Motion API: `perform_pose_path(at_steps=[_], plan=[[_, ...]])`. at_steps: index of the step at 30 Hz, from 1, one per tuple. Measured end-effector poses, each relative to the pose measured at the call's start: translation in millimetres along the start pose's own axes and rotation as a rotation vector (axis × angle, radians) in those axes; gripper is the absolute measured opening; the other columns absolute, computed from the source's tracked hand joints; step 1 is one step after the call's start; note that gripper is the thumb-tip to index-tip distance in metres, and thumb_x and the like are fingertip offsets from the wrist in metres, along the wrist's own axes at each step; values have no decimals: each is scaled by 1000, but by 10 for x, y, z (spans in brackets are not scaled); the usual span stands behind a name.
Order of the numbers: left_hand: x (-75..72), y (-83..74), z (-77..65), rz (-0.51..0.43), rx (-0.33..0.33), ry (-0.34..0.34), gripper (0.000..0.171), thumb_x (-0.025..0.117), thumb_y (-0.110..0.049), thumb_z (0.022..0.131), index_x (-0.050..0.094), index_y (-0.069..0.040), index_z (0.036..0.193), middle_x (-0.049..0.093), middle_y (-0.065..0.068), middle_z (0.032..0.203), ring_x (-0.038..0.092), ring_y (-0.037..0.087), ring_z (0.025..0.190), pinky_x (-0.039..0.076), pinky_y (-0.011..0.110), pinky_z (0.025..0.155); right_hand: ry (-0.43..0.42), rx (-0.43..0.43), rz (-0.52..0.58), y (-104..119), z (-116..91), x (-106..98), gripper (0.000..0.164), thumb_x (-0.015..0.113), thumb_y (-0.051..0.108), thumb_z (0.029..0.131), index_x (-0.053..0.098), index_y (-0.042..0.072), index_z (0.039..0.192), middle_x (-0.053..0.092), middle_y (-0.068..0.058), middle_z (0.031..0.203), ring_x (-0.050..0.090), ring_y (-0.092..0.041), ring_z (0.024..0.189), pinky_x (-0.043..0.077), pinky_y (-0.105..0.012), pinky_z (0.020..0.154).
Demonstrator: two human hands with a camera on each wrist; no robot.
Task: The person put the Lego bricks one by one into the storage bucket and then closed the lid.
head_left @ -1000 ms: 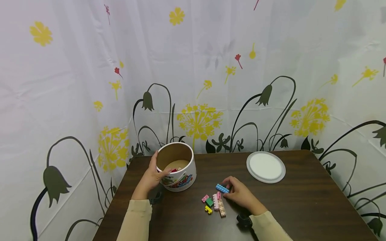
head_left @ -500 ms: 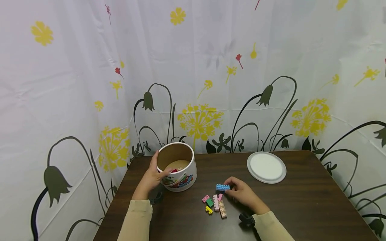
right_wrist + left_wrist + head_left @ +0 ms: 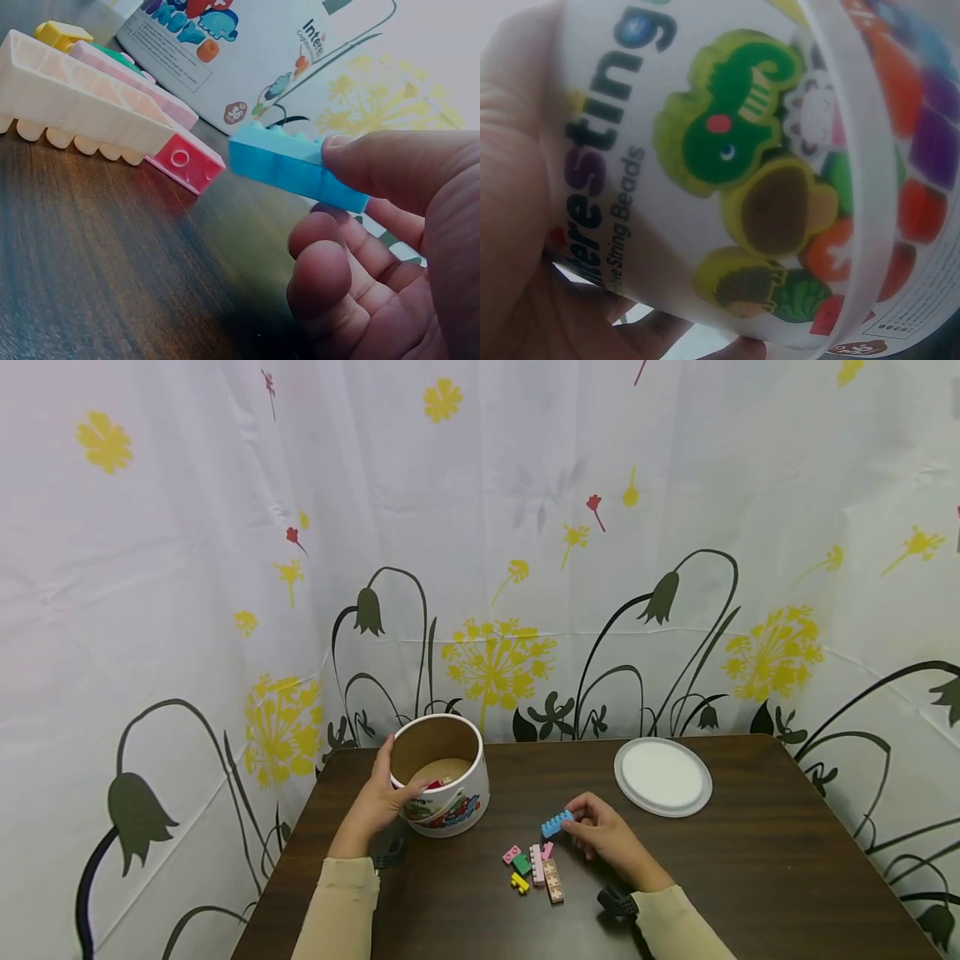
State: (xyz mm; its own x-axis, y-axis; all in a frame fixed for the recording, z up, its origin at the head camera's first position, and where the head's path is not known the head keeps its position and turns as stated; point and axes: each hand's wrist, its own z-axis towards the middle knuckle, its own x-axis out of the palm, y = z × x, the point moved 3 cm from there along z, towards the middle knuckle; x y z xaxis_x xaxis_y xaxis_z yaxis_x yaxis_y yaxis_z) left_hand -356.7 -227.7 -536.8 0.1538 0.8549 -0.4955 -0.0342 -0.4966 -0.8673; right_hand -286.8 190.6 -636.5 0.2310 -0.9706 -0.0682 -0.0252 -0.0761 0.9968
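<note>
My right hand (image 3: pixel 606 837) pinches a long blue toy brick (image 3: pixel 557 823) by one end, thumb on its side, as the right wrist view shows from close by. The brick (image 3: pixel 281 161) is tilted, studs up. My left hand (image 3: pixel 377 797) grips the near left rim of a round white tub (image 3: pixel 450 814), the thumb over its edge. Printed cartoons and lettering cover the tub's wall (image 3: pixel 667 225). A few bricks (image 3: pixel 444 782) lie inside it. Just below the right hand lie a peach brick (image 3: pixel 553 882), a pale pink one (image 3: pixel 537 865) and a small pink one (image 3: pixel 547 850).
Left of those lie a green brick (image 3: pixel 521 864), another pink brick (image 3: pixel 512 854) and a yellow brick (image 3: pixel 519 883). A round white lid (image 3: pixel 663 777) lies at the back right of the dark wooden table (image 3: pixel 757 860). A flowered curtain (image 3: pixel 525 527) hangs behind the table.
My right hand has turned the blue brick, and its left end now points lower. Hand and brick have shifted slightly right and up in view. The left hand stays on the tub.
</note>
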Motion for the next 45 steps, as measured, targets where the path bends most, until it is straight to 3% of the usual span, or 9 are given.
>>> perform_pose_path(at_steps=[4, 9, 12, 20, 26, 35, 41, 45], plan=[[5, -11, 2, 0, 8, 2, 117, 81, -37, 99, -5, -23, 176, 12, 25, 180, 32, 56, 158, 28, 71, 128, 9, 5, 0, 5, 2, -19, 34, 78, 23, 102, 62, 9, 129, 64, -12, 103, 64, -18, 74, 55, -28, 56], [1, -24, 4, 10, 1, -1, 122, 83, -47, 95, -4, -24, 176, 13, 25, 180, 33, 56, 157, 29, 72, 127, 26, 4, -14, 1, 15, -24, 38, 76, 26, 104, 62, 9, 134, 68, -16, 111, 73, -24, 85, 61, -33, 61], [2, -23, 8, 20, 2, -1, 124, 83, -51, 94, -4, -22, 176, 12, 25, 180, 33, 57, 157, 29, 72, 127, 24, 3, -28, -4, 19, -21, 40, 77, 29, 103, 63, 9, 135, 68, -16, 109, 72, -24, 84, 61, -34, 61], [12, 15, -2, -12, 9, 5, 119, 83, -38, 97, -5, -20, 176, 9, 25, 180, 28, 55, 160, 24, 70, 130, -6, 33, 1, -39, 1, -4, 41, 74, 27, 105, 57, 7, 137, 67, -11, 108, 69, -21, 80, 60, -31, 60], [15, 28, 2, -6, 32, 1, 120, 82, -44, 96, -4, -21, 176, 8, 24, 181, 29, 54, 159, 25, 70, 130, -11, 23, 10, -37, -1, -12, 37, 74, 31, 105, 59, 8, 132, 67, -9, 104, 69, -21, 78, 59, -31, 59], [20, -6, 8, -20, 9, 4, 121, 84, -44, 95, -4, -23, 176, 10, 24, 181, 30, 55, 159, 27, 70, 129, -19, 22, -7, -20, 8, -34, 35, 73, 34, 106, 63, 13, 131, 65, -10, 103, 67, -24, 79, 60, -33, 59], [25, -16, 13, -22, 1, 8, 119, 82, -40, 97, -4, -24, 176, 10, 24, 180, 31, 56, 158, 27, 71, 128, -85, 59, 22, 24, 59, 0, 35, 74, 34, 105, 66, 13, 131, 66, -10, 104, 66, -25, 83, 60, -34, 61], [-1, -14, -2, -21, 21, 12, 118, 82, -37, 97, -5, -21, 176, 6, 24, 181, 26, 54, 160, 25, 71, 130, -137, 41, 102, 220, 182, 138, 33, 72, 35, 106, 66, 12, 129, 67, -8, 100, 66, -23, 83, 58, -32, 61]])
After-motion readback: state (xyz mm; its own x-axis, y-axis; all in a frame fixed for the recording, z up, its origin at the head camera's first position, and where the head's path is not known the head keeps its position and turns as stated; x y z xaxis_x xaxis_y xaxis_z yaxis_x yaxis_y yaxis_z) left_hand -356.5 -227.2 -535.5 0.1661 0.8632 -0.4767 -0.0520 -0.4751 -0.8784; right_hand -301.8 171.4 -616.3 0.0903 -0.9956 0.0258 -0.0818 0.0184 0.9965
